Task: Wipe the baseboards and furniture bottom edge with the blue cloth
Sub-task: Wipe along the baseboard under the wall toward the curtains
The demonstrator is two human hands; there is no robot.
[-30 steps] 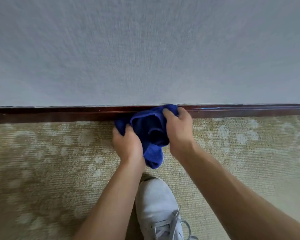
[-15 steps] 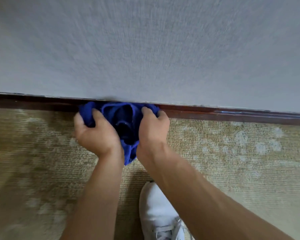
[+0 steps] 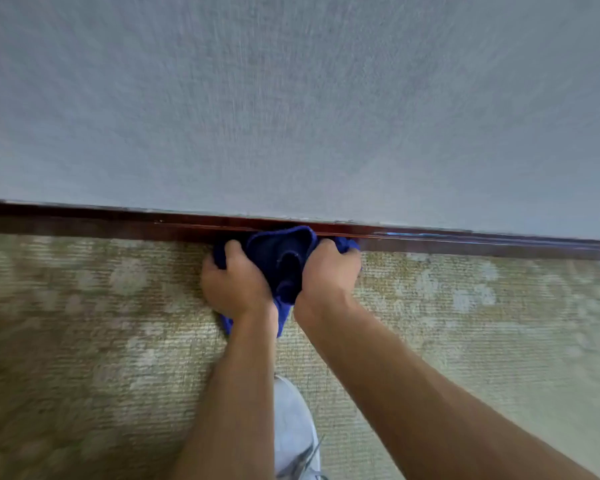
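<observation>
A bunched blue cloth (image 3: 280, 258) presses against a dark reddish-brown wooden baseboard (image 3: 118, 221) running along the foot of a wall, its lower end trailing onto carpet.

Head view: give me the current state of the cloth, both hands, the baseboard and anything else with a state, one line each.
blue cloth: bunched, pressed against the baseboard, tail hanging between the wrists.
left hand: fingers curled, gripping the cloth's left side.
right hand: fingers curled, gripping the cloth's right side.
baseboard: dark wood, covered by the cloth at the middle.
carpet: patterned, lying flat.
white shoe: planted on the carpet, laces visible.
</observation>
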